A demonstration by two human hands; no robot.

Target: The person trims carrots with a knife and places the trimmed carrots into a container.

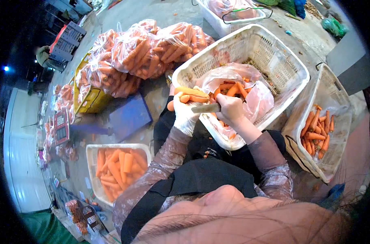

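Observation:
My left hand (185,112), in a white glove, is wrapped round several carrots (192,92). My right hand (230,107) is bare and closed round a knife (206,108), whose flat blade points left toward the gloved hand. Both hands are over the near left rim of a large white basket (281,55). Inside that basket, an open plastic bag (260,97) holds orange carrot pieces (235,89), partly hidden by my right hand.
A basket of carrots (90,162) stands at lower left, another basket (340,122) at right. Bagged carrots (132,51) are piled at upper left beside a yellow crate (93,101). A blue scale (132,116) with a red display (61,127) stands left. A person (44,57) is far left.

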